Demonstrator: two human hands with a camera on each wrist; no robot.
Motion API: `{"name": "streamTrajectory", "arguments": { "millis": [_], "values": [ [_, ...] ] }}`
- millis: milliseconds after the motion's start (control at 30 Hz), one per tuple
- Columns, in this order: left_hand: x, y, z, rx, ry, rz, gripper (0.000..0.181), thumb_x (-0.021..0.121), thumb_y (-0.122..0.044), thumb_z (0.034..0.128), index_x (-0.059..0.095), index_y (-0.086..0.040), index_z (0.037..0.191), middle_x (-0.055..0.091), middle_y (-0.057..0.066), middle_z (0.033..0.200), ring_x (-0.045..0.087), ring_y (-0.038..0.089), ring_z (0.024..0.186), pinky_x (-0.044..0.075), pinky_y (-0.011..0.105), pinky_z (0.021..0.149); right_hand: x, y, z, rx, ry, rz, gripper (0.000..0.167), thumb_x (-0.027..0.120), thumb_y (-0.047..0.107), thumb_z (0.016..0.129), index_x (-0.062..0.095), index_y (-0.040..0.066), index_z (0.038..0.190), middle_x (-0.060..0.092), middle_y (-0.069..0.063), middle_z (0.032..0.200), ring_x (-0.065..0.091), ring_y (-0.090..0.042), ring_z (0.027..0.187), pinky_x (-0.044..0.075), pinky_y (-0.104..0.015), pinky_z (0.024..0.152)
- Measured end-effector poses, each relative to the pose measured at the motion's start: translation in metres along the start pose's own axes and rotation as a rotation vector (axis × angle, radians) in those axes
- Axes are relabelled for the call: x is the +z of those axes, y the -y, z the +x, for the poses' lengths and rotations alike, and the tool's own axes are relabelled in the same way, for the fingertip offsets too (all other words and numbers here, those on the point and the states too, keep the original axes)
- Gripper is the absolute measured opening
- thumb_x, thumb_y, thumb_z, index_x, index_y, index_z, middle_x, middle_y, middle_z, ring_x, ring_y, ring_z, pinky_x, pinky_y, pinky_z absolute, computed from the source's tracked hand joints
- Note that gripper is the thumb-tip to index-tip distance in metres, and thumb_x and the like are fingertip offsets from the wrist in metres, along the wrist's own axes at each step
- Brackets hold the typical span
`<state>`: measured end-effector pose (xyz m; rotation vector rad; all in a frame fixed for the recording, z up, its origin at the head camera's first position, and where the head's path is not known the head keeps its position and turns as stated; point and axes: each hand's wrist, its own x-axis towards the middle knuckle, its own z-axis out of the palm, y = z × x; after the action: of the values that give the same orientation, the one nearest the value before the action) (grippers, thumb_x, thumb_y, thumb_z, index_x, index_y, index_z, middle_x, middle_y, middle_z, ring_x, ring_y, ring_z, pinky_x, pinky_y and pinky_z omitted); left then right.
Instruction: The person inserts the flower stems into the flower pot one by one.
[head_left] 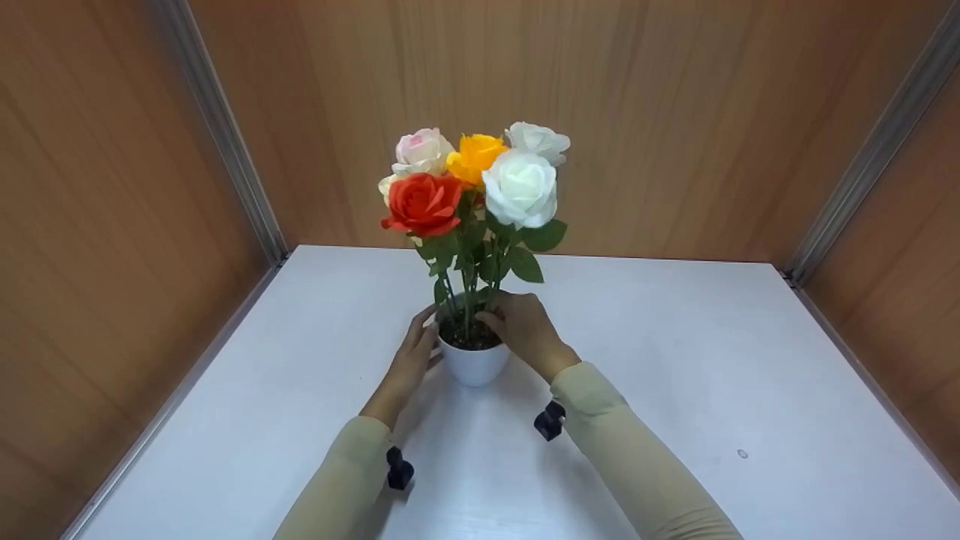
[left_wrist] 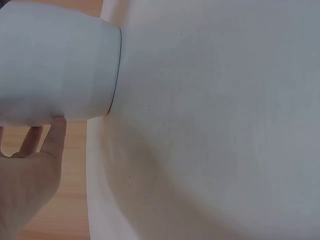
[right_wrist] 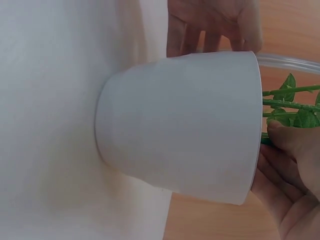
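A white flowerpot [head_left: 474,367] stands upright on the table, filled with dark soil-like material. Roses rise from it: a red rose [head_left: 424,204], an orange-yellow rose [head_left: 477,157], a pale pink rose [head_left: 421,151] and two white roses, the nearer white rose [head_left: 523,187] largest. My left hand [head_left: 409,364] rests its extended fingers against the pot's left side, as the left wrist view also shows. At the right rim my right hand [head_left: 529,330] pinches a green flower stem [right_wrist: 266,141] low down, thumb on top. Its other fingers lie beside the pot's rim in the right wrist view.
The white table [head_left: 675,360] extends around the pot. Wood-grain panels [head_left: 637,112] enclose it at the back and both sides, with metal corner posts [head_left: 225,127]. A small ring-shaped mark [head_left: 742,454] lies at the right front. Dark wrist cameras [head_left: 550,420] hang below both sleeves.
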<state>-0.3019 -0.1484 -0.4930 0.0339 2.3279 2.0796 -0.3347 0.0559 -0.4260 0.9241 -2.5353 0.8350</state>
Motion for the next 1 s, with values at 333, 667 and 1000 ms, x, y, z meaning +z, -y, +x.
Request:
{"name": "streamTrajectory", "arguments": {
  "millis": [333,667,1000],
  "values": [
    [0.0,0.002,-0.003,-0.004,0.001,-0.005,0.049,0.033,-0.043,0.1094,0.027,-0.031,0.157,0.036,0.012,0.157,0.039,0.035,0.141,0.039,0.048,0.113,0.001,-0.003,-0.001,0.027,0.026,0.055,0.017,0.072,0.022,0.095,0.076,0.009,0.105,0.073,0.0,0.082,0.06,-0.01,0.07,0.056,-0.026,0.066],
    [0.001,-0.03,-0.025,-0.024,0.05,-0.031,0.05,0.032,-0.034,0.1111,0.024,-0.022,0.159,0.031,0.017,0.16,0.034,0.038,0.144,0.035,0.05,0.115,-0.002,-0.008,-0.003,-0.019,0.001,0.067,0.019,0.075,0.022,0.093,0.078,0.006,0.101,0.075,-0.001,0.086,0.066,-0.009,0.074,0.058,-0.026,0.067],
    [0.0,0.0,-0.003,-0.019,0.037,-0.02,0.052,0.031,-0.042,0.11,0.022,-0.028,0.159,0.031,0.014,0.16,0.034,0.036,0.144,0.036,0.049,0.115,-0.008,-0.01,-0.005,-0.023,0.018,0.139,0.021,0.077,0.021,0.09,0.077,0.005,0.105,0.075,-0.001,0.092,0.07,-0.009,0.082,0.058,-0.022,0.072]
  ]
}}
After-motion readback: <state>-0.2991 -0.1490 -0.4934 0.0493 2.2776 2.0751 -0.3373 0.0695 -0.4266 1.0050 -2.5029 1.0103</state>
